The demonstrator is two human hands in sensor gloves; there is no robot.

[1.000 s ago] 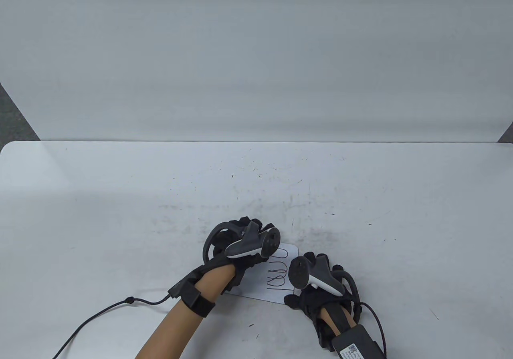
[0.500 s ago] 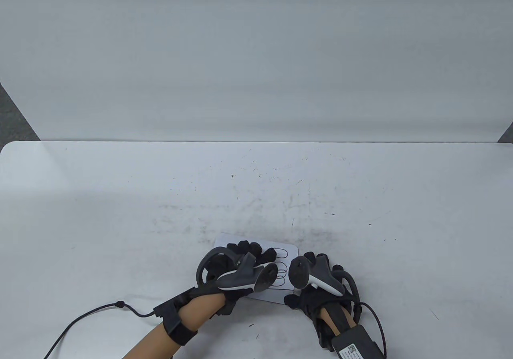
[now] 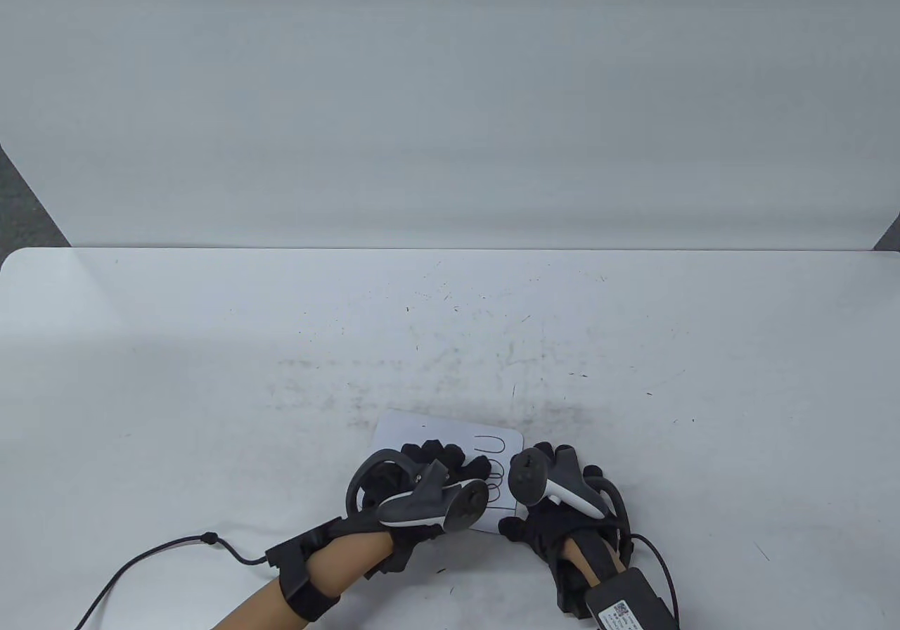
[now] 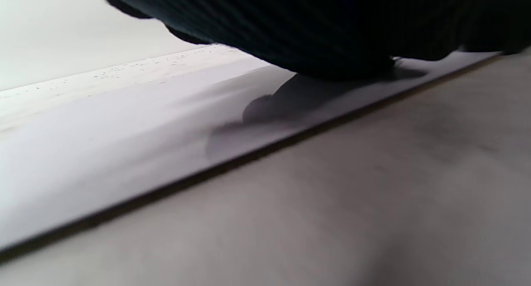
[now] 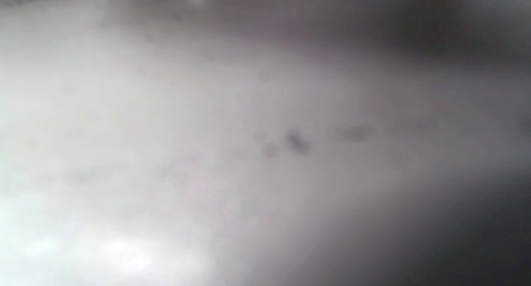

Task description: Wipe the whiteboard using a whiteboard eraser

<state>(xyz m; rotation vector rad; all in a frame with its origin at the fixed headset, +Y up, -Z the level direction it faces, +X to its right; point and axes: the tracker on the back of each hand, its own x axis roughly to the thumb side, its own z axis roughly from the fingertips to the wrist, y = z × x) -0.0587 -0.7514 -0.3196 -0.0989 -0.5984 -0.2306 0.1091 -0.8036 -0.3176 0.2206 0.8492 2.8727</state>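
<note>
Table view: the small white rounded-corner whiteboard (image 3: 450, 440) lies flat near the table's (image 3: 176, 377) front edge, long axis roughly left-right, black loops drawn at its right end. The left hand (image 3: 422, 489) rests on it; the right hand (image 3: 555, 496) presses its right edge. Can't tell either grip, eraser hidden.

Left wrist view: board's (image 4: 103, 145) dark edge runs diagonally under the glove (image 4: 332, 24).

Right wrist view: just blur.

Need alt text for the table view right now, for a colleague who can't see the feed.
Two gloved hands meet over a small whiteboard at the near edge of a scuffed white table: the left hand lies on it, the right hand at its right edge. Black loops show between them; no eraser is visible.
</note>
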